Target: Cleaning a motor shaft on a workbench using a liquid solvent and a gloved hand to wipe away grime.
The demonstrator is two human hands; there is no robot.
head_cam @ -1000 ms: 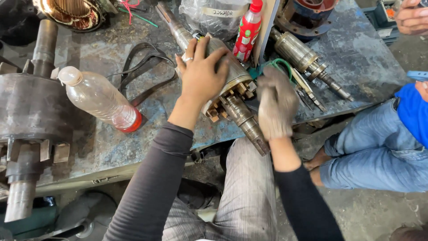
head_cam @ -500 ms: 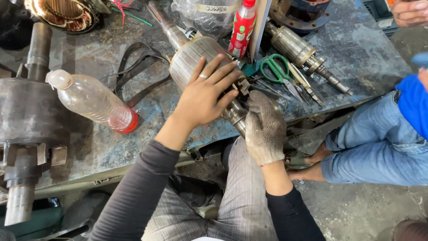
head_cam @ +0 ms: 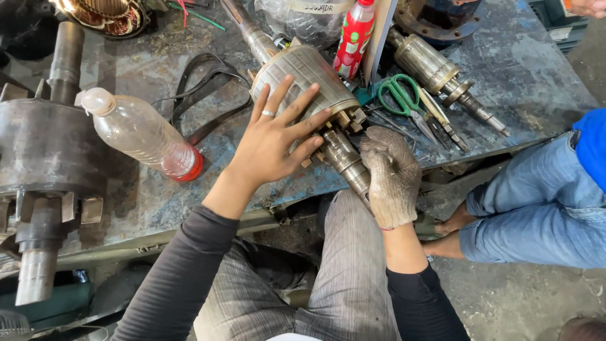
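We have a motor rotor (head_cam: 307, 79) lying across the near edge of the metal workbench (head_cam: 530, 69), its shaft end pointing towards us. Our bare left hand (head_cam: 274, 142) is spread wide and flat on the rotor's ribbed body, pinning it down. Our gloved right hand (head_cam: 391, 173) is curled closed around the shaft (head_cam: 344, 158) just below the rotor's end. We judge this as the steadying stage of work on the shaft end; any further move calls for firm downward pressure from the left hand. Green-handled scissors (head_cam: 401, 95) and a plastic bottle (head_cam: 142, 132) lie nearby
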